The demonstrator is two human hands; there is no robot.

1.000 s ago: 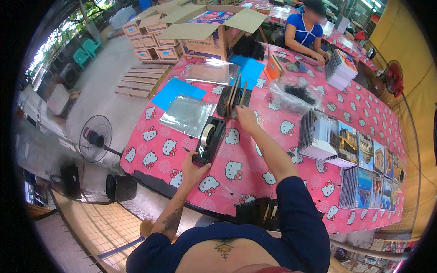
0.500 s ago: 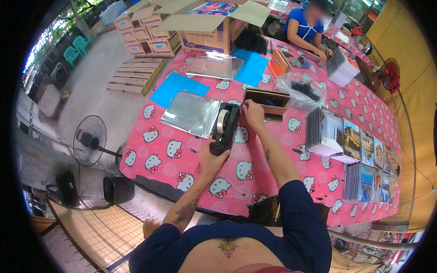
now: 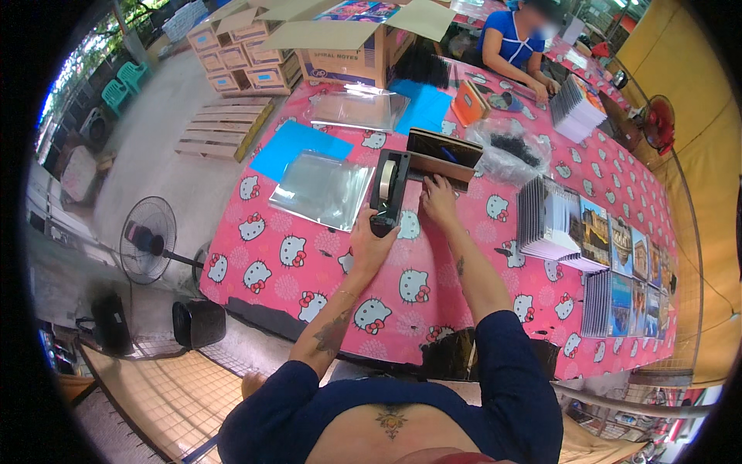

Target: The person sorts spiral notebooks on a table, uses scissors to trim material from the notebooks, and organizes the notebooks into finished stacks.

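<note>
My left hand (image 3: 374, 241) grips the near end of a black tape dispenser (image 3: 399, 179), its thumb and fingers on either side. A pale roll of tape (image 3: 388, 184) sits in the dispenser. Right beside it stands a brown open-topped box (image 3: 442, 168), with something dark and a blue item inside. My right hand (image 3: 439, 199) rests its fingertips, slightly apart, against the near side of that box. Left of the dispenser lies a stack of clear plastic sleeves (image 3: 321, 192), partly over a blue sheet (image 3: 290, 147).
Spiral notebooks (image 3: 550, 220) stand in stacks on the right of the pink patterned tablecloth (image 3: 433, 267). A plastic bag of black pieces (image 3: 514, 147) lies behind the box. Farther off are a large carton (image 3: 344, 62) and a co-worker in blue (image 3: 510, 39). A fan (image 3: 151, 240) stands left.
The tape dispenser has moved away from me and slightly right, up beside the box. The box has shifted slightly away and left. My right hand has slid from its left edge to its near side.
</note>
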